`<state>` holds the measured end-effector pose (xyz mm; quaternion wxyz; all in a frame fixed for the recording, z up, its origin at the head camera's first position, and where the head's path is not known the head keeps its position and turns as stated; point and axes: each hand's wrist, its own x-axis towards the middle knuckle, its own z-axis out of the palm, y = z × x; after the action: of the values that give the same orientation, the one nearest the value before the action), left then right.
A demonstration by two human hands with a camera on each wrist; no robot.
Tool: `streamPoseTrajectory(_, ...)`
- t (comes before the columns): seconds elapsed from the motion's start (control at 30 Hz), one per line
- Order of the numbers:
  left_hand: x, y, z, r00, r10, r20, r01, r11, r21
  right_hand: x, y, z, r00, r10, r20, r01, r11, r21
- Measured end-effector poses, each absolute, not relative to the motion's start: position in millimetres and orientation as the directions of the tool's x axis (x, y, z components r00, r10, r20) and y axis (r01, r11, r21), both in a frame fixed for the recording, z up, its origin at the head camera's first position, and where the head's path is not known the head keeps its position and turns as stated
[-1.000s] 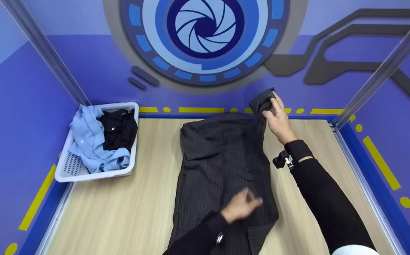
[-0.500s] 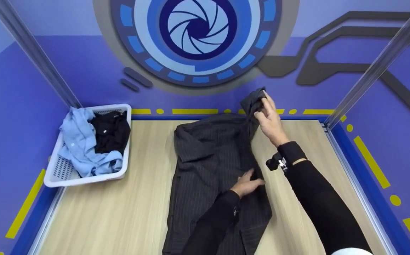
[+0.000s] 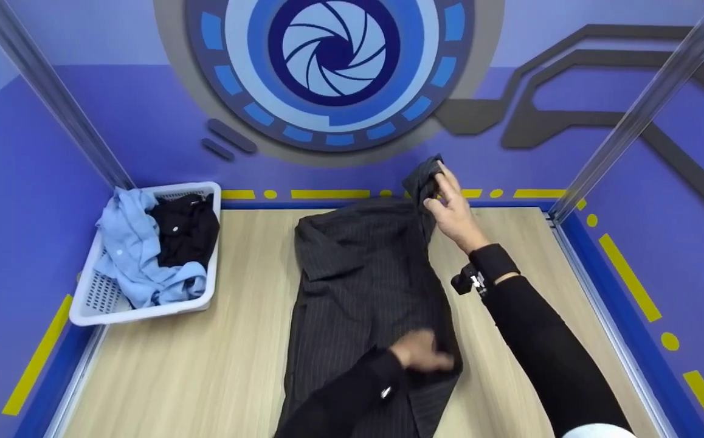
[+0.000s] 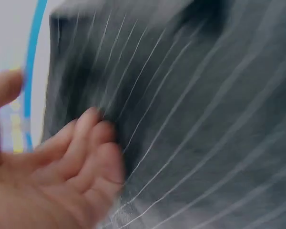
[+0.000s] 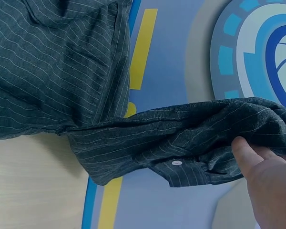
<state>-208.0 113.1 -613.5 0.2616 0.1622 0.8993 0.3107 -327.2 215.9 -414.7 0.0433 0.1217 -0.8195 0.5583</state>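
Note:
A dark grey pinstriped shirt [image 3: 334,310] lies partly folded on the table, one sleeve laid across its upper left. My right hand [image 3: 456,219] pinches the other sleeve [image 3: 419,182] and holds it raised at the back edge. In the right wrist view, a small white button [image 5: 177,163] shows on that sleeve, and my thumb presses the bunched cloth. Blurred by motion, my left hand [image 3: 420,350] is over the shirt's right side. Its fingers look loosely extended in the left wrist view, beside the striped cloth [image 4: 190,124], gripping nothing.
A white plastic basket [image 3: 139,316] stands at the left, holding a light blue garment [image 3: 127,237] and a black garment [image 3: 188,228]. A blue-purple printed wall [image 3: 291,173] rises behind the wooden table [image 3: 236,292], and metal posts [image 3: 625,109] stand at the corners.
My left hand moves up along the shirt's right side, then back down toward me. My right hand keeps its hold on the raised sleeve. The head view shifts slightly.

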Motion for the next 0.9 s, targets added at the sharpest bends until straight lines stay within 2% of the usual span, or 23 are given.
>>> streamPoseTrajectory(0.1, -184.3, 97.6, -612.2, -0.729, 0.539, -0.421, 0.204, 0.759, 0.618, -325.4, 217.7, -415.0, -0.969, -0.154, 0.193, -0.237, 0.36, -0.902)
streamPoseTrajectory(0.2, -167.6, 80.5, -612.8, -0.696, 0.628, -0.349, 0.211, 0.643, 0.736, -324.8, 217.5, -415.6, -0.967, -0.165, 0.194, -0.243, 0.376, -0.894)
streamPoseTrajectory(0.27, -159.2, 68.7, -611.6, -0.69, 0.662, -0.293, 0.172, 0.543, 0.822, -330.5, 219.0, -423.2, -0.966, -0.173, 0.191, -0.245, 0.386, -0.889)
streamPoseTrajectory(0.37, -145.6, 51.1, -608.7, -0.694, 0.657, -0.295, -0.018, 0.393, 0.919, -341.4, 221.7, -438.0, -0.964, -0.18, 0.198, -0.256, 0.398, -0.881)
streamPoseTrajectory(0.43, -135.6, 39.7, -609.2, -0.701, 0.615, -0.361, -0.203, 0.313, 0.928, -348.5, 222.6, -447.3, -0.959, -0.189, 0.211, -0.272, 0.415, -0.868)
streamPoseTrajectory(0.5, -125.8, 28.4, -612.5, -0.701, 0.568, -0.431, -0.333, 0.273, 0.902, -350.6, 221.1, -450.6, -0.955, -0.2, 0.221, -0.288, 0.436, -0.853)
streamPoseTrajectory(0.57, -118.0, 18.9, -617.3, -0.702, 0.52, -0.486, -0.393, 0.286, 0.874, -351.2, 220.0, -452.5, -0.954, -0.206, 0.219, -0.292, 0.465, -0.836)
streamPoseTrajectory(0.7, -109.0, 6.9, -627.2, -0.729, 0.439, -0.525, -0.354, 0.414, 0.838, -349.7, 218.6, -455.5, -0.959, -0.2, 0.202, -0.278, 0.504, -0.818)
streamPoseTrajectory(0.9, -108.7, 2.2, -634.7, -0.799, 0.395, -0.455, -0.107, 0.65, 0.752, -346.9, 214.0, -460.9, -0.951, -0.211, 0.226, -0.307, 0.556, -0.772)
